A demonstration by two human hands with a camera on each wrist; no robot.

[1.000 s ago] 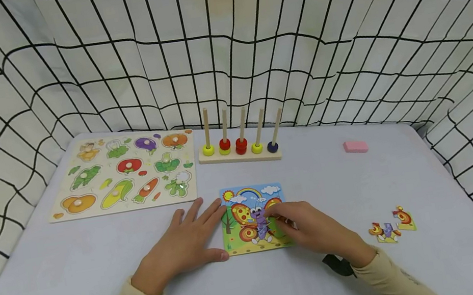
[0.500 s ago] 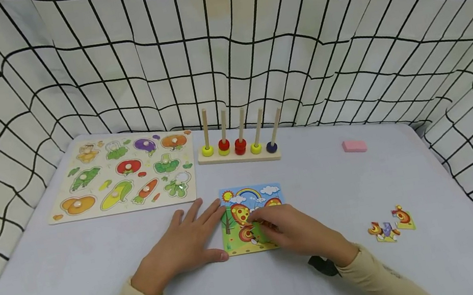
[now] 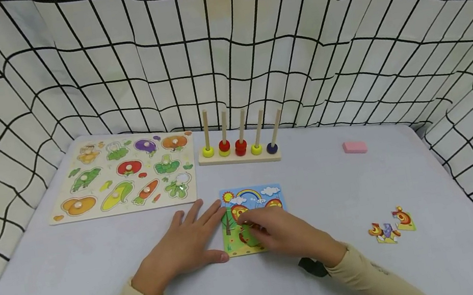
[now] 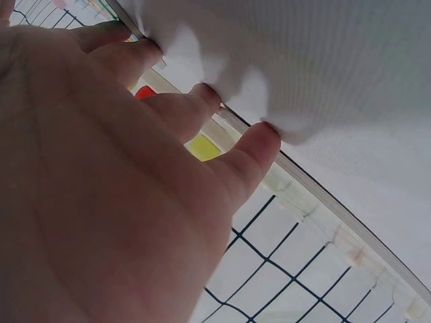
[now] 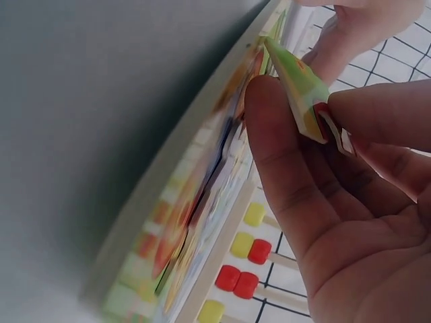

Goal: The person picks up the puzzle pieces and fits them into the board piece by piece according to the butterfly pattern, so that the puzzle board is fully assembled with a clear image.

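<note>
A square puzzle board [image 3: 250, 192] with a butterfly, sun and rainbow picture lies flat in the middle of the table in the head view. My right hand [image 3: 284, 227] is over its lower part, hiding much of the butterfly. In the right wrist view, thumb and fingers pinch a green and yellow puzzle piece [image 5: 300, 81], tilted on edge close over the board. My left hand [image 3: 182, 244] lies spread on the table, fingertips and thumb at the board's left edge. Two loose puzzle pieces, one with orange and purple [image 3: 384, 232] and one with an orange swirl [image 3: 403, 219], lie to the right.
Behind stands a wooden bead stacker [image 3: 240, 157] with upright pegs and coloured beads. A vegetable peg puzzle [image 3: 106, 204] lies back left, a pink block [image 3: 354, 147] back right. Black netting [image 3: 212, 51] over white cloth walls the table's back and sides.
My right hand has moved left across the board, carrying the puzzle piece from the butterfly's right side to its left. The left hand stays where it was.
</note>
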